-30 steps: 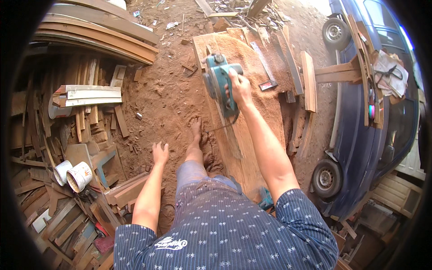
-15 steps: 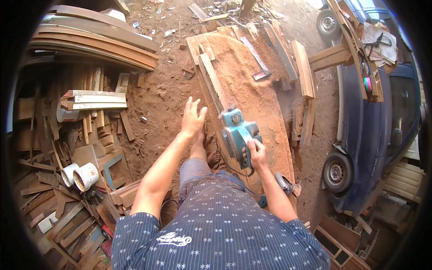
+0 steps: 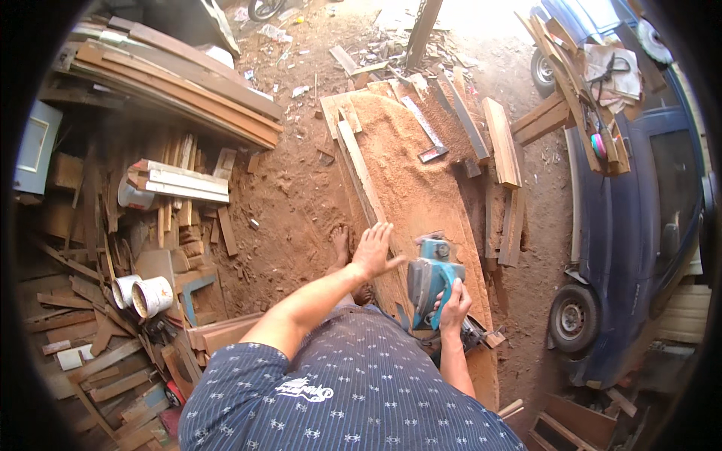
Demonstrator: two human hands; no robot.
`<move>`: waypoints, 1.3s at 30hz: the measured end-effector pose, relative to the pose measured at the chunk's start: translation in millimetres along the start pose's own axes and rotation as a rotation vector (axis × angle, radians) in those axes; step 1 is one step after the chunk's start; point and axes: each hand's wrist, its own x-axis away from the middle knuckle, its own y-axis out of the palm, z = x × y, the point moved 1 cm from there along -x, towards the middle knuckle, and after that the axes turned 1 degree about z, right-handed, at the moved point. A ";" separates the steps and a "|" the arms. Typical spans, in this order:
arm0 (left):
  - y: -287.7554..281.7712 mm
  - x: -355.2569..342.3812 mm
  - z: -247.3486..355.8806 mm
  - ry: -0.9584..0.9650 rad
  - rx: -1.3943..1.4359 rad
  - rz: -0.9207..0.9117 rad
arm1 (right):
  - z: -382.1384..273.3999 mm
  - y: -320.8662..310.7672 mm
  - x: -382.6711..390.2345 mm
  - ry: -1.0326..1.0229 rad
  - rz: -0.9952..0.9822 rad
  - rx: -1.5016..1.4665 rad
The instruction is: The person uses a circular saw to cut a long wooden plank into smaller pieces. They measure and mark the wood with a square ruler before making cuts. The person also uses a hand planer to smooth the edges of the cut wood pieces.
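My right hand [image 3: 454, 307] grips the handle of a teal electric planer [image 3: 433, 274], held at the right of a long narrow wooden strip [image 3: 356, 164]. Fingers spread, my left hand [image 3: 374, 249] is at the near part of that strip; whether it presses on the wood, I cannot tell. The strip lies along the left side of a wide bench board [image 3: 410, 201] covered with sawdust. Farther up the board lies a try square [image 3: 426, 128] with a metal blade. Beside my right wrist, a dark power tool [image 3: 472, 331] is partly hidden.
Timber beams [image 3: 500, 143] stand along the bench's right side. A dark blue vehicle [image 3: 620, 203] is parked farther right. Stacked planks [image 3: 180, 83] and a pile of offcuts with a white bucket [image 3: 153, 296] occupy the left. A bare foot [image 3: 341, 242] is beside the bench.
My left hand has moved right and down, from beside the bench to the strip. The planer in my right hand has come nearer my body and slightly right, off the strip.
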 end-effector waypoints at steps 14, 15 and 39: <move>-110.7 -15.9 38.8 0.021 0.140 0.300 | 119.7 -2.2 -144.0 -0.036 0.466 0.203; -130.8 -24.2 39.7 -0.001 0.202 0.337 | 124.8 -3.0 -142.4 -0.095 0.484 0.246; -227.0 -73.2 23.5 -0.247 0.634 0.719 | 107.5 2.2 -133.6 -0.040 0.563 0.442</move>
